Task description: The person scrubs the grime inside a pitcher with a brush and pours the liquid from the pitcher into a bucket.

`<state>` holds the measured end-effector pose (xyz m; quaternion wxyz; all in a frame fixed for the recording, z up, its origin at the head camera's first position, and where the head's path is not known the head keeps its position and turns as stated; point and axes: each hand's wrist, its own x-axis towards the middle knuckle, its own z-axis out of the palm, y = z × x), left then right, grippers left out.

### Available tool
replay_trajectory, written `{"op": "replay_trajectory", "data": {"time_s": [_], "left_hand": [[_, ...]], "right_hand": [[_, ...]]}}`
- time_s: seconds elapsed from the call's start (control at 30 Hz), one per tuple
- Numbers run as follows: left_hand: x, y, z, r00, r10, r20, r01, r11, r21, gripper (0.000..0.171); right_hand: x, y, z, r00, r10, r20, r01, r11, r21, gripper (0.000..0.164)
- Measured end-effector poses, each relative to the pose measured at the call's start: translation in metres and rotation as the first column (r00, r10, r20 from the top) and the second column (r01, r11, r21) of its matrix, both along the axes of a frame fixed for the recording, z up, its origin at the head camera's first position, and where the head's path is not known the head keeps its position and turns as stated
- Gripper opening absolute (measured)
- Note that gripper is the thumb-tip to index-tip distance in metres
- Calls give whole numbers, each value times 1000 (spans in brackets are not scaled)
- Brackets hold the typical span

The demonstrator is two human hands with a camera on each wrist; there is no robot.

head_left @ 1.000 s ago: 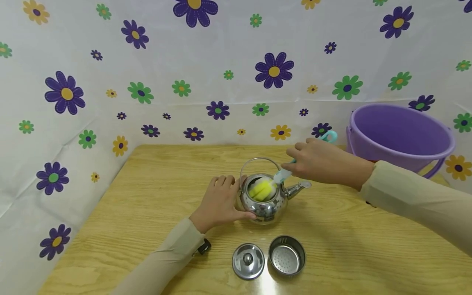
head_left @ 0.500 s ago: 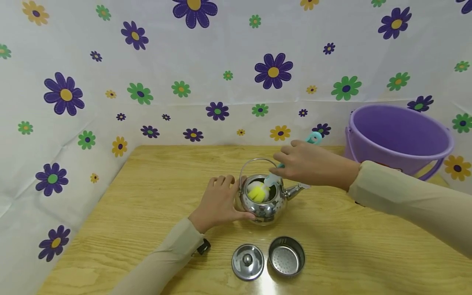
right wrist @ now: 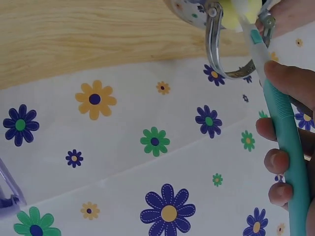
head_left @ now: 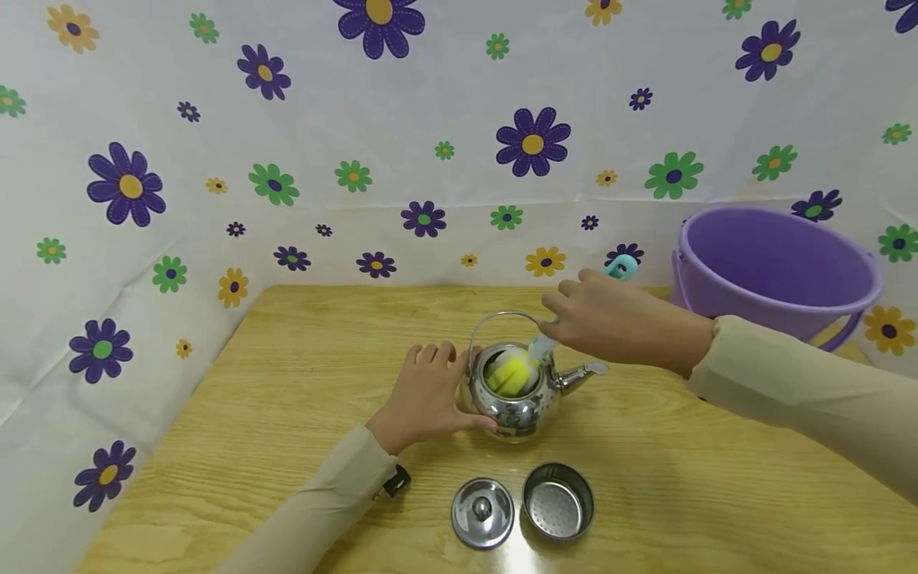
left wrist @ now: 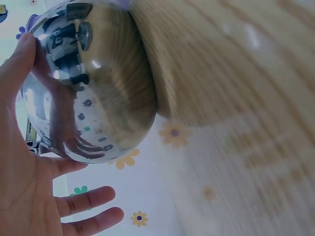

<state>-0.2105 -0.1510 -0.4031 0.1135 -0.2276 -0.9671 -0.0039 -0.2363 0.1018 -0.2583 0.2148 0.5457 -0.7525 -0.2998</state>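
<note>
A shiny steel teapot (head_left: pixel 518 416) stands lidless, its wire handle raised and its spout to the right. My left hand (head_left: pixel 426 395) grips its left side, thumb at the front and index finger behind; in the left wrist view the other fingers (left wrist: pixel 91 199) stick out past the round body. A bottle brush with a yellow and white sponge head (head_left: pixel 511 376) slants into the teapot's mouth. My right hand (head_left: pixel 620 323) grips the brush's turquoise handle (right wrist: pixel 289 142), thumb along it and fingers wrapped round. The lower part of the sponge is hidden inside the teapot.
In front of the teapot lie its round lid (head_left: pixel 482 529) and a perforated steel infuser basket (head_left: pixel 559 510), side by side. A large purple bucket (head_left: pixel 774 247) stands at the back right. A flowered sheet (head_left: pixel 402 119) hangs behind the wooden table (head_left: pixel 287 399).
My right hand first moves the brush left and deeper into the teapot, then partly back to the right, so the sponge shifts within the mouth. My left hand keeps its hold.
</note>
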Motion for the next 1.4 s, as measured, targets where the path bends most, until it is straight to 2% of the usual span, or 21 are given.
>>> {"op": "replay_trajectory", "data": {"time_s": [0.1,0.2,0.37,0.5,0.73,0.87,1.07,1.13,1.23,1.4], "left_hand": [[-1,-1,2,1000,-14,24,13,1000,7,100],[-3,-2,6,1000,-24,11,23,999,29,81],[-10,2,15,992,-19,-121,32,994,106,42],[-14,8,18,973,-7,-229,34,993,110,26],[-20,16,13,943,12,-334,21,995,97,25],[-21,16,10,915,6,-404,30,996,83,21],[-24,13,4,843,-21,-537,49,998,38,18],[-24,12,2,828,-17,-560,52,998,46,19],[-23,12,-1,826,6,-564,49,995,82,20],[-22,13,-2,843,40,-536,20,994,105,23]], "right_hand": [[-1,1,-4,1000,17,1,-17,1000,-14,28],[-2,2,-7,1000,20,4,-20,1000,-15,29],[-2,4,-9,1000,26,3,-26,999,-25,28],[-2,4,-11,999,34,4,-34,999,-34,27],[-2,3,-12,999,36,12,-36,999,-34,25],[-2,3,-12,1000,26,16,-26,999,-26,26],[-3,4,-13,1000,27,12,-27,999,-26,25],[-3,4,-13,1000,25,11,-25,999,-23,26],[-3,5,-12,1000,12,9,-11,1000,-12,29],[-1,8,-11,1000,-1,13,2,1000,-14,33]]}}
